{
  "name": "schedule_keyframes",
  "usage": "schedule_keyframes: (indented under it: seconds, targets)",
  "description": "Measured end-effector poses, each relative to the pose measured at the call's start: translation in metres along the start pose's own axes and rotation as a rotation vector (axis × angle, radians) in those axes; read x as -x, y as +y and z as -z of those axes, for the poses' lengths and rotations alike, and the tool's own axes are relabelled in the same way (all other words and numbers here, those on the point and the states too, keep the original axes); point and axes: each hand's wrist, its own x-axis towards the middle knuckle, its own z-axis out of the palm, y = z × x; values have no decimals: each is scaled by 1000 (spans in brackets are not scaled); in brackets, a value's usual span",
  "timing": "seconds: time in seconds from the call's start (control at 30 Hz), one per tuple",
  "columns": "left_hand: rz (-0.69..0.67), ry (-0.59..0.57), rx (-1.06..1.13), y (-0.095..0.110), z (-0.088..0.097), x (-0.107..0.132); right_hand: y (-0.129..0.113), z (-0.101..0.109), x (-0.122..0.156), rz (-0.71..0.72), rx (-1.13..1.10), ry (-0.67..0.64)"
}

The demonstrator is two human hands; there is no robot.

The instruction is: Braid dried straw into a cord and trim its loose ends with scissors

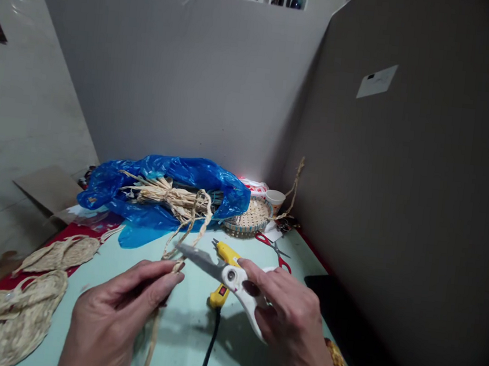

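My left hand (127,302) pinches a length of braided straw cord (199,233) between thumb and fingers. The cord loops upward above the fingertips, and a strand hangs down below the hand. In my right hand (289,313) is a pair of white-handled scissors (234,278), its fingers wrapped round the handles. The blades point left and lie right beside the cord, just above my left fingertips. Whether the blades touch the cord I cannot tell. Behind the scissors, partly covered by them, a yellow glue gun (227,253) lies on the table with its black cable running toward me.
Woven straw soles (7,318) lie along the left edge. At the back, a blue plastic bag (108,186) holds a straw bundle (173,195). Right of it stand a round woven basket (252,216) and a paper cup (275,198). Red-handled scissors (273,246) lie nearby. Grey panels (203,79) enclose the table (186,346).
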Motion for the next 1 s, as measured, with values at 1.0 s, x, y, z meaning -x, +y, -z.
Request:
schedule_keyframes:
  seconds: [1.0]
  targets:
    - [323, -344, 109, 2, -18, 5, -21, 3, -15, -751, -1050, -271]
